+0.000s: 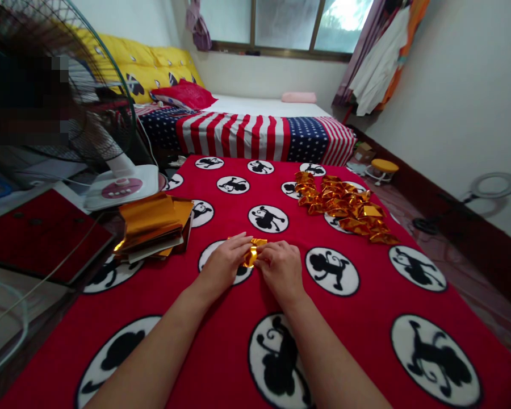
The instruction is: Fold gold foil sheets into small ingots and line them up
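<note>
Both my hands meet over a small piece of shiny gold foil paper (252, 255) on the red cloth (221, 352) with black figures in white circles. From the left, my left hand (226, 258) grips the foil with its fingers pressed together on it. The right end of the foil is pinched by my right hand (281, 264). A stack of gold foil sheets (151, 227) lies to the left. Many folded gold pieces (344, 207) are spread in rows at the back right of the cloth.
A fan (119, 165) stands at the left behind the foil stack, beside a dark red box (38, 233). Beyond the cloth is a bed (255, 133). A yellow stool (384, 165) and a ring-shaped stand (494, 185) are at the right.
</note>
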`<state>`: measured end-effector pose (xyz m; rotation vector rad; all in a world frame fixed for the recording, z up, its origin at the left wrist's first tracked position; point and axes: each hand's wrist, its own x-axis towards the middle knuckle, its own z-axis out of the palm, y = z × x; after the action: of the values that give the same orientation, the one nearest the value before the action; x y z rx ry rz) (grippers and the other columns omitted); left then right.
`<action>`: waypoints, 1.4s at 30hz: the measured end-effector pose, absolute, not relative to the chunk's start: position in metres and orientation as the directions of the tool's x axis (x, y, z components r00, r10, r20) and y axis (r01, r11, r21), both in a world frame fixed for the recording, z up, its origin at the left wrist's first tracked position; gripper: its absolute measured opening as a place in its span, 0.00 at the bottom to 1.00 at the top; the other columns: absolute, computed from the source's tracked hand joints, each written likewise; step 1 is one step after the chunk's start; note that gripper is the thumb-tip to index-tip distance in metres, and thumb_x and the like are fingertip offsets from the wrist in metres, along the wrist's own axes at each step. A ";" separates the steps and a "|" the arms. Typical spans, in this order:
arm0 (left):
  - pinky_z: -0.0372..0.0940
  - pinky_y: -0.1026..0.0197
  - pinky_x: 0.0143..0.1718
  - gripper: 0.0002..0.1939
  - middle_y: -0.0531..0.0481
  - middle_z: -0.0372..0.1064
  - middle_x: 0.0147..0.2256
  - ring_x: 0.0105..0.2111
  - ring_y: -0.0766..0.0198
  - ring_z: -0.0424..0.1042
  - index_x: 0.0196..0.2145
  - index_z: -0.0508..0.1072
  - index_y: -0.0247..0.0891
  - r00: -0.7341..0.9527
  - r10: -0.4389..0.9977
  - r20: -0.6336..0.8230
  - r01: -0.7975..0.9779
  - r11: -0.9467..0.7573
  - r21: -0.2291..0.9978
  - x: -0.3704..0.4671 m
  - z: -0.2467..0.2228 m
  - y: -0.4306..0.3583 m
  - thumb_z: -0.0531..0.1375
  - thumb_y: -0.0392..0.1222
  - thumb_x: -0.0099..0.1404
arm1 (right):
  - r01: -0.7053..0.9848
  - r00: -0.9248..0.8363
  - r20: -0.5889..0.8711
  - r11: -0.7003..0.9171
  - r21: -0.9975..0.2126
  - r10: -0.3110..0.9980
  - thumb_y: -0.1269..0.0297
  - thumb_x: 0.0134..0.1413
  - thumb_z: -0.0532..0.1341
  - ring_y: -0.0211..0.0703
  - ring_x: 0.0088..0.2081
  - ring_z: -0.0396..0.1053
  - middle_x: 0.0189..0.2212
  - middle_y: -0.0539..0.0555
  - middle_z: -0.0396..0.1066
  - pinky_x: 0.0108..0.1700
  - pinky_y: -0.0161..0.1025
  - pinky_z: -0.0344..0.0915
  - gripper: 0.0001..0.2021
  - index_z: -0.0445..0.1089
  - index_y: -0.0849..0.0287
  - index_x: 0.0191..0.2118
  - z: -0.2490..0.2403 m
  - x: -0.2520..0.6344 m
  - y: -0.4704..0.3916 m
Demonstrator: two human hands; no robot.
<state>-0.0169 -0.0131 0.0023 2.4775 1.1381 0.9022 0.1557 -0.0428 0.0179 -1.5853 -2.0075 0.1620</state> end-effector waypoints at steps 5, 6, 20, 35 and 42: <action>0.62 0.49 0.60 0.25 0.41 0.66 0.58 0.61 0.56 0.63 0.55 0.71 0.36 0.505 0.798 0.330 0.625 -0.602 0.497 -0.016 -0.006 -0.013 0.50 0.24 0.62 | 0.865 -0.137 0.343 0.281 -0.415 0.929 0.67 0.51 0.68 0.46 0.41 0.66 0.38 0.48 0.78 0.43 0.45 0.52 0.02 0.76 0.53 0.30 0.018 0.155 -0.043; 0.62 0.50 0.60 0.27 0.41 0.66 0.59 0.61 0.57 0.62 0.55 0.70 0.36 0.505 0.802 0.319 0.631 -0.595 0.498 -0.016 -0.007 -0.014 0.50 0.23 0.61 | 0.866 -0.136 0.344 0.280 -0.415 0.929 0.67 0.51 0.68 0.46 0.41 0.66 0.38 0.48 0.78 0.43 0.45 0.52 0.02 0.76 0.53 0.30 0.017 0.155 -0.043; 0.62 0.48 0.60 0.20 0.40 0.65 0.59 0.59 0.53 0.64 0.54 0.72 0.37 0.380 0.888 0.259 0.799 -0.456 0.392 -0.015 -0.002 -0.022 0.55 0.31 0.65 | 0.855 -0.114 0.356 0.274 -0.440 0.927 0.67 0.52 0.68 0.46 0.41 0.67 0.37 0.48 0.78 0.43 0.45 0.52 0.03 0.75 0.53 0.29 0.016 0.155 -0.044; 0.60 0.54 0.58 0.17 0.44 0.75 0.49 0.48 0.55 0.74 0.49 0.75 0.42 0.282 0.929 0.240 0.862 -0.355 0.361 -0.015 -0.003 -0.021 0.55 0.34 0.64 | 0.625 -0.360 0.343 0.497 -0.602 0.868 0.49 0.63 0.52 0.53 0.68 0.47 0.67 0.67 0.49 0.67 0.55 0.40 0.37 0.44 0.70 0.68 0.019 0.105 -0.056; 0.56 0.50 0.62 0.22 0.45 0.68 0.57 0.59 0.53 0.65 0.56 0.70 0.44 0.360 0.909 0.212 0.847 -0.413 0.333 -0.017 -0.004 -0.020 0.57 0.36 0.65 | 0.679 -0.315 0.210 0.375 -0.632 0.925 0.37 0.60 0.49 0.56 0.69 0.40 0.68 0.69 0.42 0.68 0.56 0.40 0.45 0.44 0.72 0.69 0.009 0.105 -0.053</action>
<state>-0.0165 -0.0196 -0.0044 2.4488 1.5974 0.5476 0.1051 -0.0531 0.0093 -1.3776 -2.0929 0.5908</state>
